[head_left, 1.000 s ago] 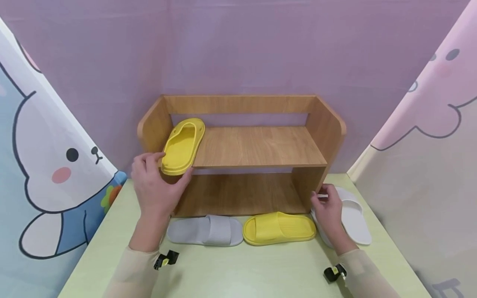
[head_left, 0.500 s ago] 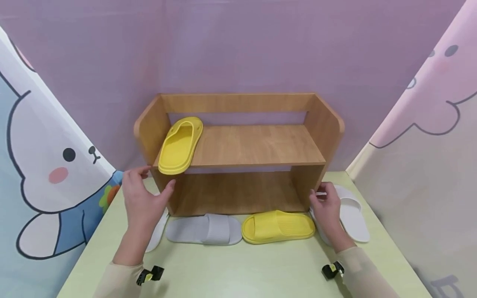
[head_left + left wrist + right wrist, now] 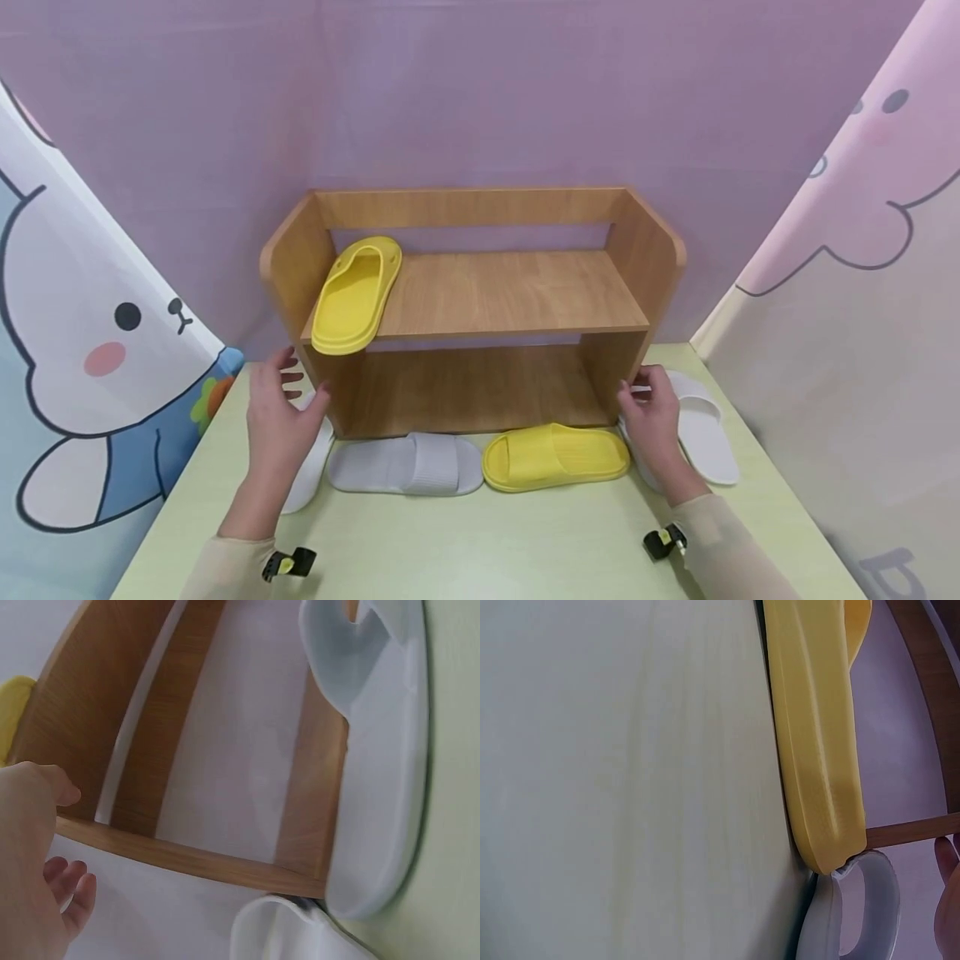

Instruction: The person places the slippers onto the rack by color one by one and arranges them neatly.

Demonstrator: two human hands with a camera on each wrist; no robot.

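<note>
One yellow slipper is lying on the upper shelf of the wooden rack, left of centre in the head view, its near end reaching the front edge. That single placement seems to be all that is counting as done. The others are lying on the pale table and, as a judgement, are making up what is left: a grey slipper and a second yellow slipper in the lower middle, a white slipper showing partly at the lower left, and white footwear at the lower right, partly hidden, so its count is staying unclear.

The left hand, left of centre, is spreading its thumb and fingers well apart and is holding nothing; it is hovering near the left side panel, contact not showing clearly. The right hand, lower right, is curling its fingers beside the right side panel; whether it is gripping the front edge or only resting there, I cannot tell.
</note>
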